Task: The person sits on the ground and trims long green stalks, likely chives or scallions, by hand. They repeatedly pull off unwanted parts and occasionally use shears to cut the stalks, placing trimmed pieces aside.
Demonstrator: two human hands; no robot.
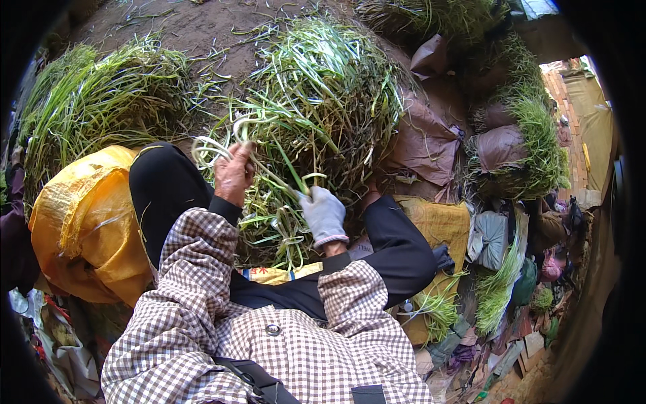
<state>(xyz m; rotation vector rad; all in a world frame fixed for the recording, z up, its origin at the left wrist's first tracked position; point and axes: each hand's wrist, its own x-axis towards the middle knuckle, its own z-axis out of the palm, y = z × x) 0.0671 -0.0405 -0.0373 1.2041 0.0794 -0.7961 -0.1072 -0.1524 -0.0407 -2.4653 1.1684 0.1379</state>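
Note:
My bare left hand [233,173] grips several pale, curled stalks that look like garlic scapes [212,150]. Their loops stick out above and to the left of the fist. Lower and to the right, my right hand [323,212] wears a light grey glove and is closed on the stem end of a green stalk [306,185]. A thin stem runs between the two hands. Right behind them rises a large heap of cut green plants [328,91] with dry, tangled stems. Loose stalks [282,232] lie between my legs, below the hands.
A stuffed yellow woven sack [91,222] stands by my left knee. Another grassy heap [116,96] lies behind it on the bare soil [212,25]. To the right are brown plastic sheeting [426,141], a flat yellow sack [439,227], a tied grey bundle [490,240] and green bunches [502,283].

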